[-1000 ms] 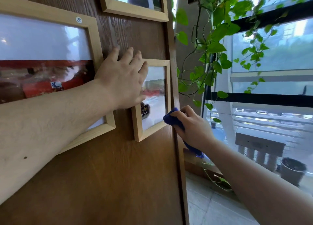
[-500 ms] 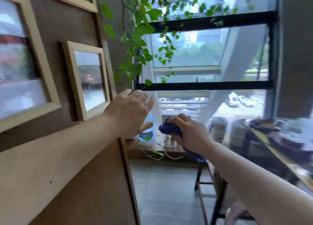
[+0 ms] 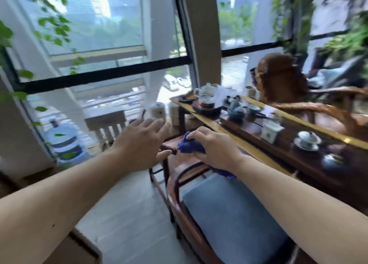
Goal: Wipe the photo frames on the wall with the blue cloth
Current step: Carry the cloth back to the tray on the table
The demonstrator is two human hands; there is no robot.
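Blue cloth [image 3: 190,146], bunched into a wad, sits gripped in the right hand [image 3: 214,149], whose fingers curl closed around it; a tail of the fabric hangs out below the wrist. Just beside it, with a small gap between, the left hand [image 3: 142,144] hovers palm down with fingers spread and loosely extended, holding nothing. Both bare forearms reach forward from the bottom corners of the view. No photo frames appear; the view faces a large window [image 3: 103,44] divided by black bars, with a pale pillar [image 3: 201,34] between two panes. Below the hands stands a dark wooden chair [image 3: 179,194] with a curved rail and a grey-blue seat cushion [image 3: 235,220], its front edge directly under the right wrist. To the right runs a long wooden tea table [image 3: 249,150] with a pale raised edge, crowded with teapots, lidded cups and small jars, so that side offers little free room. A carved reddish root-wood seat [image 3: 284,80] rises behind the table. To the left, tiled floor [image 3: 123,214] lies open between the chair and the window wall, where a large water jug [image 3: 63,140] stands near the glass. Green vine leaves [image 3: 53,26] trail along the left and upper right edges. The whole scene is motion-blurred, and no label or writing can be read.
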